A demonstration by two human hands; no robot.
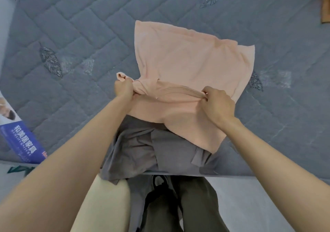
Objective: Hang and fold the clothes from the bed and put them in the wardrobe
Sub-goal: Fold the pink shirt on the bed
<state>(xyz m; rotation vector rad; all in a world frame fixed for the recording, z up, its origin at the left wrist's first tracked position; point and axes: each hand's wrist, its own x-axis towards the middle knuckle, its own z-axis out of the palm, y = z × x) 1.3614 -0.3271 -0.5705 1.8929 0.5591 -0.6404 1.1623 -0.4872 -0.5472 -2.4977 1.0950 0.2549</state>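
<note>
Between our left hand (124, 89) and right hand (218, 105), a peach-pink T-shirt (187, 56) lies spread on the grey quilted mattress (80, 35), hem away from us. The left grips a bunched sleeve (123, 76); the right pinches the ribbed collar (182, 89). Below our wrists, a crumpled grey garment (151, 153) lies partly under the shirt.

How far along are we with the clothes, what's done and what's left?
Done: nothing visibly finished; no folded pile or hanger shows. In hand: the pink shirt lies spread on the mattress, the left hand gripping its bunched sleeve end, the right hand pinching the collar. Left: folding this shirt, then the grey garment crumpled under its near edge. The wardrobe is out of view.
</note>
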